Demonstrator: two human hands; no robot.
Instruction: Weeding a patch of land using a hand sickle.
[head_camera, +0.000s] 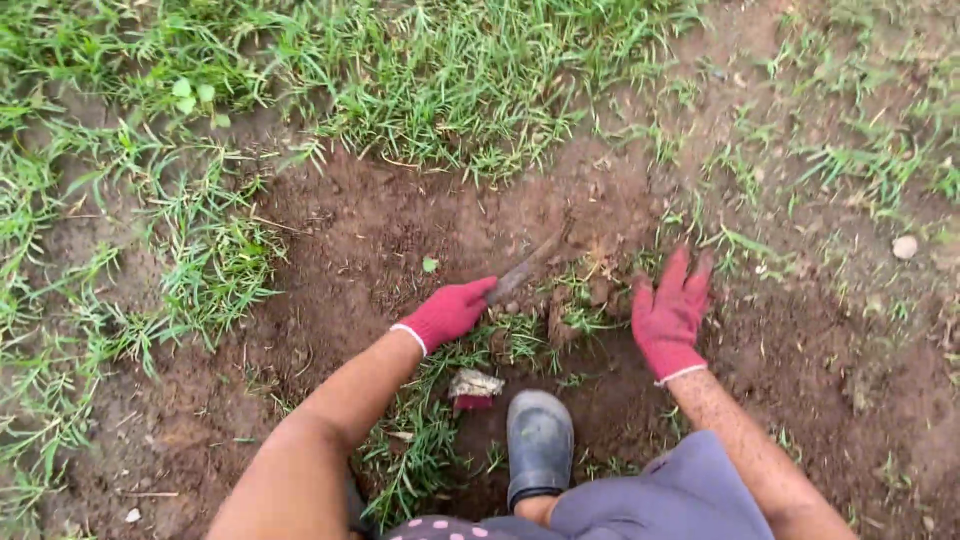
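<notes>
left hand (450, 312) grips digging tool (528, 268) | right hand (670, 315) flat on soil (380, 230)

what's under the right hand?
The right hand, in a red glove, lies flat with fingers spread on loose brown soil and grass tufts. Whatever sits directly beneath the palm is covered.

left hand (448, 312): red knit glove, white cuff trim | right hand (668, 315): matching red glove, white cuff | arms: bare, no sleeves | shoe (539, 442): grey rubber clog | shorts (680, 500): grey-blue | garment (445, 528): dark, pink dots
</notes>
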